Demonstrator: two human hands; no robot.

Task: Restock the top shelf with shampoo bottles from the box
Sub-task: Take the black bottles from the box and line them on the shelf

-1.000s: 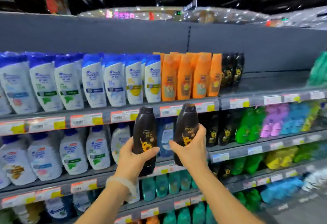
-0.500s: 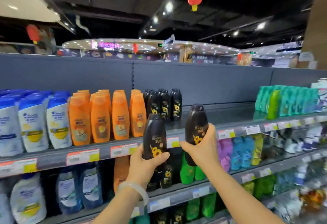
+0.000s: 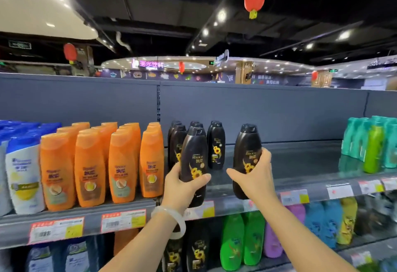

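My left hand (image 3: 182,188) grips a black shampoo bottle with a sunflower label (image 3: 194,155), upright at the front edge of the top shelf (image 3: 300,173). My right hand (image 3: 254,177) grips a second black bottle (image 3: 248,145), upright a little to the right. Just behind them several matching black bottles (image 3: 217,147) stand in rows on the top shelf. The bases of both held bottles sit level with the shelf's front rail; whether they touch it I cannot tell. The box is out of view.
Orange bottles (image 3: 120,164) stand left of the black ones, white and blue bottles (image 3: 21,170) further left. Green and teal bottles (image 3: 373,142) stand at the shelf's right end. A bare stretch of shelf lies between them. Lower shelves hold coloured bottles (image 3: 242,239).
Both hands have risen with their bottles from below the top shelf to its front edge. The view has tilted up and shifted right along the shelf.
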